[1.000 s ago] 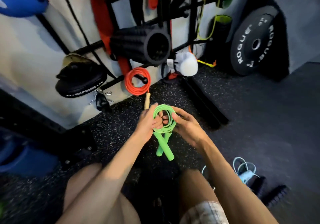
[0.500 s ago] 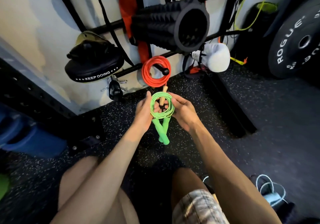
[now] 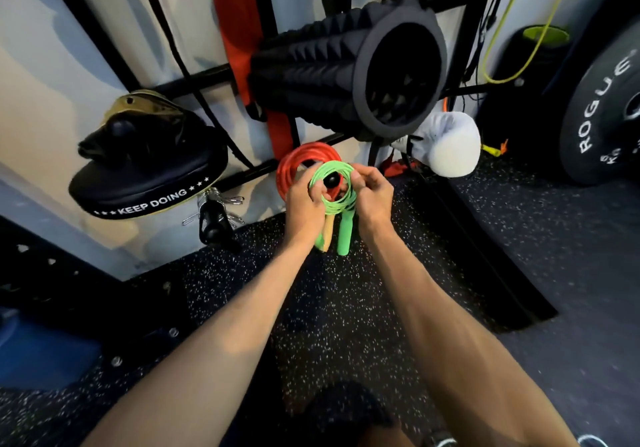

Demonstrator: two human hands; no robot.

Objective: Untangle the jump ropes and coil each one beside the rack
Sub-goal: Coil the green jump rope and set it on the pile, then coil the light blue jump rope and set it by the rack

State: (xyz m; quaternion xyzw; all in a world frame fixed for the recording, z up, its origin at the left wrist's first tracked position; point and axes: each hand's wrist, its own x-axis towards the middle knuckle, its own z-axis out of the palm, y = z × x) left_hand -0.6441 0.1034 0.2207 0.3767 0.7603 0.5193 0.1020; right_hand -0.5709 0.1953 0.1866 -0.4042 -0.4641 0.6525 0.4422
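A green jump rope (image 3: 341, 201) is wound into a small coil, its green handles (image 3: 344, 232) hanging down. My left hand (image 3: 306, 204) grips the coil's left side and my right hand (image 3: 372, 197) pinches its right side. Both hold it up in front of a black peg (image 3: 331, 180) on the rack (image 3: 194, 81). A red coiled jump rope (image 3: 298, 162) hangs on that peg just behind the green coil, with a wooden handle (image 3: 327, 235) dangling below my left hand.
A black spiked foam roller (image 3: 346, 66) sits on the rack above. A black focus pad (image 3: 145, 176) hangs at left, a white boxing glove (image 3: 446, 149) at right, a black weight plate (image 3: 609, 114) far right. Speckled rubber floor (image 3: 346, 308) lies below.
Both hands have carried the green coil up and forward to the rack. It now overlaps the red coil at the peg. The view has closed in on the rack.
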